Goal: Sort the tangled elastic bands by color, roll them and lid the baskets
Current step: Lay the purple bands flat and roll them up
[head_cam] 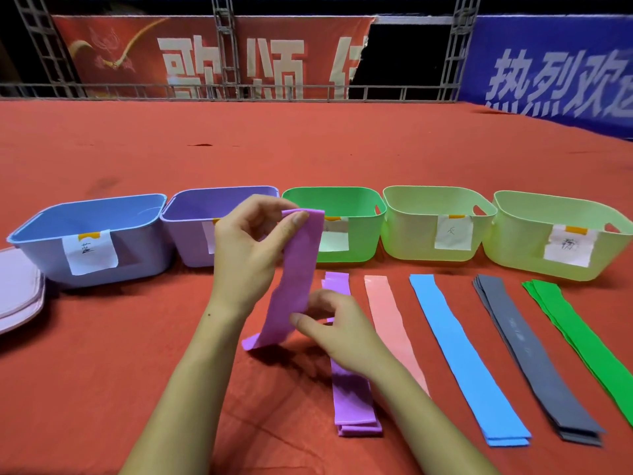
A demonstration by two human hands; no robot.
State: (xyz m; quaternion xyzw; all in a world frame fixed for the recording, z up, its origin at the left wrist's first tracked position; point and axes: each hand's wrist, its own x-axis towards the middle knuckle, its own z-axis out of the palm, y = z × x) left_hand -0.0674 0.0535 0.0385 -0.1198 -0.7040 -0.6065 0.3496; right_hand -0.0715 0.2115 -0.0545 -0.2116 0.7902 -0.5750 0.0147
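Observation:
My left hand [251, 248] pinches the top end of a purple elastic band [297, 279] held up above the red cloth; its lower end touches the cloth. My right hand [337, 329] pinches the same band lower down. More purple bands [351, 399] lie flat beneath my right hand. Beside them lie a pink band [388, 323], blue bands [459, 351], grey bands [527, 354] and green bands [582, 334]. Behind stand a blue basket [99, 231], a purple basket [195, 217], a green basket [349, 207] and two pale green baskets [435, 207] [555, 224], all unlidded and paper-labelled.
Pinkish lids [19, 289] are stacked at the left edge next to the blue basket. The red cloth [308, 145] stretches far behind the baskets up to a metal railing [239, 90] and banners.

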